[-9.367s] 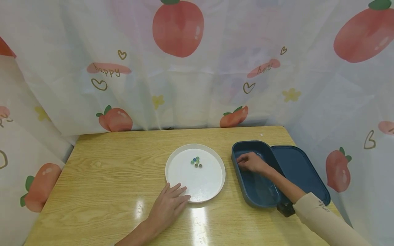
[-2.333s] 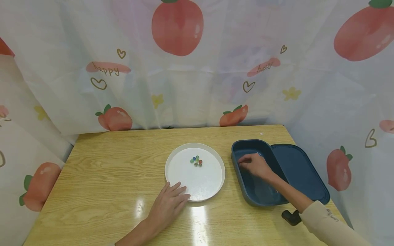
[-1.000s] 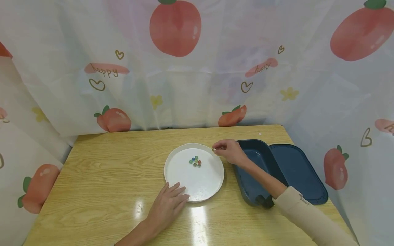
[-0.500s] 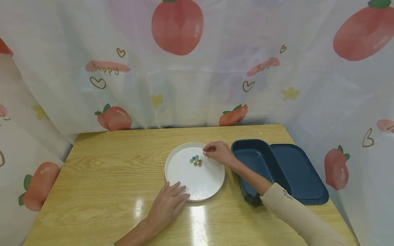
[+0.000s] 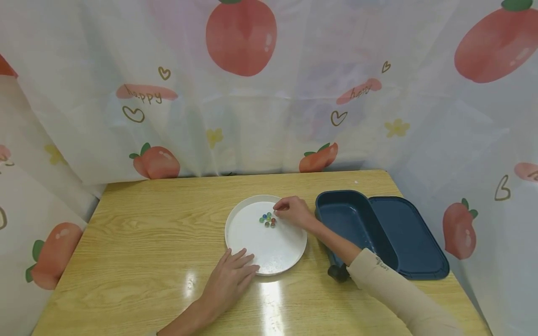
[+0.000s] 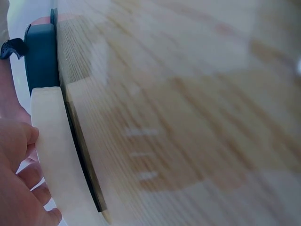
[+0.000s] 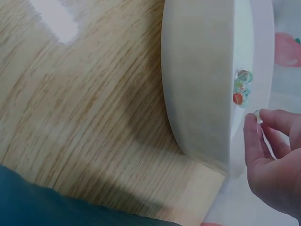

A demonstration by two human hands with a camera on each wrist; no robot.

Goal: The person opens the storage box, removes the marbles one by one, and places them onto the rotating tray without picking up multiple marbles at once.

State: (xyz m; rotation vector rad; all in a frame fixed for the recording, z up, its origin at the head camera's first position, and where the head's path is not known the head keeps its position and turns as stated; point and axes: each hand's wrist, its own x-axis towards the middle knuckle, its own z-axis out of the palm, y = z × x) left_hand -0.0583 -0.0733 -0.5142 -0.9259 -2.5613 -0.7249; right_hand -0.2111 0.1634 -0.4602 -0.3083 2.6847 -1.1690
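A round white tray (image 5: 269, 252) with a low rim lies on the table. Grouped on its far half are several small glass marbles (image 5: 267, 220), among them green, blue and red ones. My left hand (image 5: 229, 277) rests with spread fingers on the tray's near left edge; the left wrist view shows its fingers (image 6: 30, 175) beside the rim. Over the tray's far right part, my right hand (image 5: 294, 212) pinches a clear marble (image 7: 257, 116) between thumb and fingertip, just right of the group.
Right of the tray stands a deep dark blue rectangular box (image 5: 349, 219), partly covered by the right forearm. A dark blue lid (image 5: 414, 238) lies against its right side. A curtain printed with peaches (image 5: 248, 140) hangs behind the wooden table (image 5: 159, 233).
My right hand has moved left from inside the blue box to above the tray, carrying a marble. A red marble has joined the group since the earliest frame. The left hand stays put.
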